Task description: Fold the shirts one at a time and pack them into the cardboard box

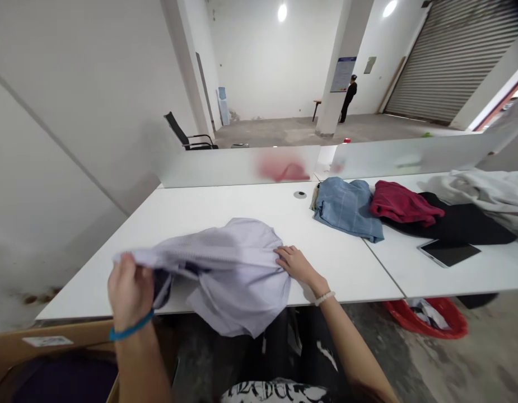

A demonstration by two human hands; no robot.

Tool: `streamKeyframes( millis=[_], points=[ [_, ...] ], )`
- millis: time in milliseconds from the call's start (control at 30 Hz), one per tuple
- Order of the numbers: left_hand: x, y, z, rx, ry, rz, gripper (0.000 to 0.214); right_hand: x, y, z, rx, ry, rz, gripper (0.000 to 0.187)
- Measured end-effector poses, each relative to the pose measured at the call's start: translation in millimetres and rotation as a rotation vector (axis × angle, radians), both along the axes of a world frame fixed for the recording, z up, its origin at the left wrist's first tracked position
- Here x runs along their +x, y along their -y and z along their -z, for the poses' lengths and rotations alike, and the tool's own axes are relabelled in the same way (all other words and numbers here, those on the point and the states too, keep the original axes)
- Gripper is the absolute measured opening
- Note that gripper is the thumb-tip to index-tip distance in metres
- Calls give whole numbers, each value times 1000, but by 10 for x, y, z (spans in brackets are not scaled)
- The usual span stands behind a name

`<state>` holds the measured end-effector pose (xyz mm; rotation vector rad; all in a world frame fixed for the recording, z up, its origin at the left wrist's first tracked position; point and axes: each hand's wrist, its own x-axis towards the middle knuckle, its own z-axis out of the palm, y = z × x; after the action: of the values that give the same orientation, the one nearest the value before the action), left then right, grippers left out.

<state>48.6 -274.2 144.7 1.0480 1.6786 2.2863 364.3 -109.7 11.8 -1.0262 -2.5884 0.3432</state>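
A pale lavender, finely striped shirt lies crumpled on the white table, its lower part hanging over the front edge. My left hand, with a blue band at the wrist, is closed on one end of the shirt and lifts it off the table at the left. A dark patch of cloth shows under the raised part. On the right side of the shirt rests my right hand, fingers stretched out over the fabric; a beaded bracelet circles that wrist.
Folded jeans, a dark red garment, black cloth, a pale garment and a tablet lie to the right. A frosted divider runs behind. Below are a cardboard box and a red-lined bin. A person stands far back.
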Motion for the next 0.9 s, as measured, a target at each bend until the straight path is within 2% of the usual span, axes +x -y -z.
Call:
streamKeyframes(
  millis=[33,67,100,133,200,267,300,367,467,567,667,900],
  points=[
    [87,-255,-156,84,21,76,25,31,-8,29,4,29,41,37],
    [202,-523,-274,93,-13,160,27,62,-22,59,5,58,97,38],
    [337,-787,-350,32,-94,250,31,100,-46,91,3,88,166,39],
    [484,-1031,-380,-90,-232,394,35,149,-83,120,-1,117,248,41],
    [763,-1406,-304,-215,-406,595,34,296,-198,168,-15,166,427,44],
    [962,-1592,-59,-323,-622,715,37,510,-365,193,-19,204,588,46],
    [1020,-1618,113,-375,-715,728,39,635,-462,196,-11,221,650,46],
    [1066,-1571,513,-496,-828,665,40,889,-668,185,13,251,731,47],
    [1062,-1397,1093,-685,-942,538,43,1200,-973,142,25,270,751,47],
    [1107,-1275,1460,-721,-1056,507,49,1350,-1245,101,0,275,740,44],
    [1197,-1272,1593,-693,-1117,473,50,1347,-1462,100,-12,278,770,42],
    [1182,-1392,1655,-622,-1036,483,39,1158,-1721,222,39,261,876,52]
  ],
)
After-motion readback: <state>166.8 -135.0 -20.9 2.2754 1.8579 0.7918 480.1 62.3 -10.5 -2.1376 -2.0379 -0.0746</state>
